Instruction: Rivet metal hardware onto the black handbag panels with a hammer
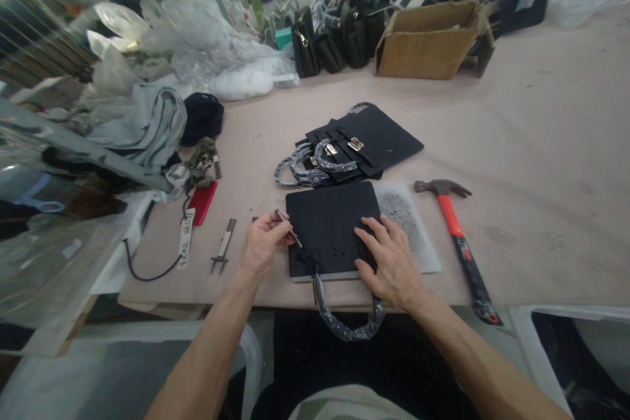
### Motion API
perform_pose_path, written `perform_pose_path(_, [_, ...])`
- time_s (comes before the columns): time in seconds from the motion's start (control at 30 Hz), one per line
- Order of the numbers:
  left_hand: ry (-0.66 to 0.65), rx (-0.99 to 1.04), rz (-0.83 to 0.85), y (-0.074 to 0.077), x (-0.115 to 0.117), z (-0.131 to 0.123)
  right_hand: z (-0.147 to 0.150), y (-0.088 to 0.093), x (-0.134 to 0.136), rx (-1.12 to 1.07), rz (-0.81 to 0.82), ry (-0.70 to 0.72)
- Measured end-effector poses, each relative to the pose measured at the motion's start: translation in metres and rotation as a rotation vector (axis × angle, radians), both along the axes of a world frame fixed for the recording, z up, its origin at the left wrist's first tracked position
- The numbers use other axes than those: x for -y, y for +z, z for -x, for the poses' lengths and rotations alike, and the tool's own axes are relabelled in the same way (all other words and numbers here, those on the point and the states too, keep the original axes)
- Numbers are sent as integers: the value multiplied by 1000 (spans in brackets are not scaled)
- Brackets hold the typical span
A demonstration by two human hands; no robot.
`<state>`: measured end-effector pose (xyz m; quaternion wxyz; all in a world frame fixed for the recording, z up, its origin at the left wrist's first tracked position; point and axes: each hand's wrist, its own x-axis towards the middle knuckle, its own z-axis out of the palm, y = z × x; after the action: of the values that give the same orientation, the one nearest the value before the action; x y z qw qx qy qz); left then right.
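A black bag panel (329, 220) lies flat at the table's front edge, its plastic-wrapped handle (347, 330) hanging over the edge. My left hand (266, 241) pinches a slim metal punch (289, 228), tilted, with its lower tip at the panel's left part near the handle tab. Spread over the panel's right side, my right hand (392, 264) rests with fingers apart. Under the panel a pale, pitted board (406, 226) sticks out to the right. A claw hammer (455, 230) with a red and black handle lies right of the board.
Behind the panel are stacked black bag panels (378, 138) with gold clasps and wrapped handles. A caliper-like metal tool (224, 246) and a red flat object (203, 203) lie at left. Farther back stand a cardboard box (426, 46), black bags (306, 46) and plastic wrap (241, 75).
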<state>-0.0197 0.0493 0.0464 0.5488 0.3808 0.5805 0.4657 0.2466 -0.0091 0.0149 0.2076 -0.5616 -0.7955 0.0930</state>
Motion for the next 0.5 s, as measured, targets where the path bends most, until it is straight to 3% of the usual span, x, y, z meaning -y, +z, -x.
perform_pose_path(0.2, [-264, -95, -168, -1, 20, -46, 0, -2, 0, 9, -10, -1])
perform_pose_path(0.5, [-252, -184, -263, -13, 29, -61, 0, -2, 0, 7, -6, -1])
